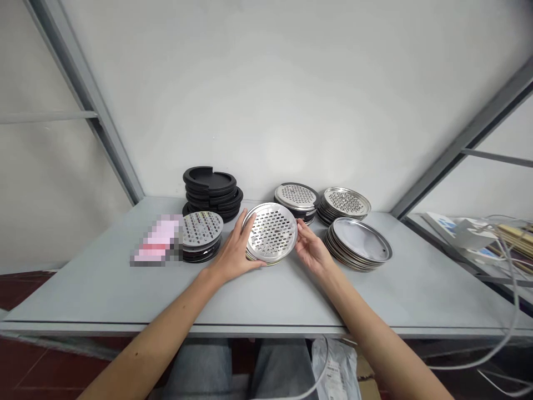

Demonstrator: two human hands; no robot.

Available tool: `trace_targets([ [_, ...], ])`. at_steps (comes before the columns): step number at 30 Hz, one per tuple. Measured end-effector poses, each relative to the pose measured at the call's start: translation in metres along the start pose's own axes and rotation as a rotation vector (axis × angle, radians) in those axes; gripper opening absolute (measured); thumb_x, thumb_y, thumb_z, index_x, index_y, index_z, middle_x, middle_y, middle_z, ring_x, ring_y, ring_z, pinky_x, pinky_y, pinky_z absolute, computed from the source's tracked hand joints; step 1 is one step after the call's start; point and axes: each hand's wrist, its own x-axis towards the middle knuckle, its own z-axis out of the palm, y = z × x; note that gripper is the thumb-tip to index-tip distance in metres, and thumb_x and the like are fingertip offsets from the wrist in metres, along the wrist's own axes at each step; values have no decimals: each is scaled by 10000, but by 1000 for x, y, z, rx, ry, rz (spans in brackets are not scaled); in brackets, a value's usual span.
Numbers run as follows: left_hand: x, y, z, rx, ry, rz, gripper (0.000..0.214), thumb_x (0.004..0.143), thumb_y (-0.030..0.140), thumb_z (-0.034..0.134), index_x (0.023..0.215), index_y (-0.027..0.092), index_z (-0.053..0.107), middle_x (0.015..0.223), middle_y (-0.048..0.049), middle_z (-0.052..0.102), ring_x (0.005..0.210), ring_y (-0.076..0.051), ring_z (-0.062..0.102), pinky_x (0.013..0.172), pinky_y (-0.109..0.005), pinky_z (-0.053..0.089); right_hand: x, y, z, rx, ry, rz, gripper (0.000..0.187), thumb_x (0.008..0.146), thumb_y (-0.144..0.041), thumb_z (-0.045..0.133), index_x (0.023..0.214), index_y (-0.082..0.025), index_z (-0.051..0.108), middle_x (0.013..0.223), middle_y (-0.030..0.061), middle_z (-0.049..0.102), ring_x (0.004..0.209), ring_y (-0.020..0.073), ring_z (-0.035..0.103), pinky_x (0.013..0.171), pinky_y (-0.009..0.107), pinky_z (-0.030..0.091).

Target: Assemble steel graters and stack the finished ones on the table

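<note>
At the middle of a table, a left hand, thumb and fingers spread, grips a grater; the right hand pinches its opposite rim. Black rings stand stacked at the table's back left, plates toward its right.

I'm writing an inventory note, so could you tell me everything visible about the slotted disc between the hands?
The slotted disc is round, silvery and shiny, apparently metal, with many short oblong holes inside a smooth, plain rim. Its face tilts toward the camera, over the middle of the table. The left hand spans its left side; the right hand has its fingers at the right edge. More rim edges show beneath it.
</note>
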Motion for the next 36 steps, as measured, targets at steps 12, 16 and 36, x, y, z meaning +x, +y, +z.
trace_targets([
  [12, 0, -3, -1, -28, -3, -9, 1227, 611, 617, 775, 1519, 226, 48, 1572, -131, 172, 1436, -347, 191, 1160, -487, 250, -1, -2, -5, -131, -19, 55, 148, 770, -199, 686, 918, -216, 689, 926, 0, 720, 864, 150, 671, 764, 244, 576],
  [16, 0, -2, -4, -10, -8, -46, 1158, 656, 635, 730, 1520, 231, 74, 1534, -146, 279, 1367, -349, 345, 1108, -487, 320, 1, -3, -6, -199, -5, 52, 173, 761, -244, 690, 929, -204, 707, 935, 10, 722, 812, 143, 664, 704, 236, 557],
  [36, -4, -9, 2, 206, -227, -174, 1119, 640, 720, 653, 1494, 164, 190, 1419, -180, 417, 1318, -367, 362, 1069, -465, 303, 2, 13, -16, -1489, -149, -494, 468, 930, -488, 404, 991, -150, 723, 1034, 94, 720, 994, 288, 632, 916, 402, 444],
])
